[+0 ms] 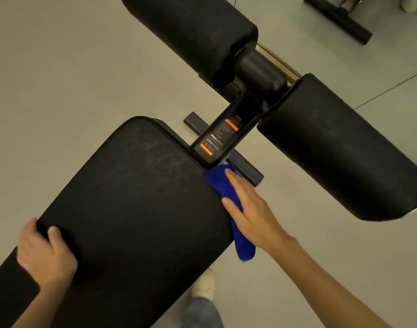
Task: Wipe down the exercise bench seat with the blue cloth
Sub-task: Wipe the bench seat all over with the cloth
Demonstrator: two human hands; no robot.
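Left hand (pixel 46 254) curled over seat (pixel 136 197) edge, right hand (pixel 252 209) flat on blue cloth (pixel 217 181).

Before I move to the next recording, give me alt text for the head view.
The right hand presses the blue cloth against the right edge of the black bench seat near its far corner, while the left hand grips the seat's left edge. Two black foam rollers sit beyond, over grey floor.
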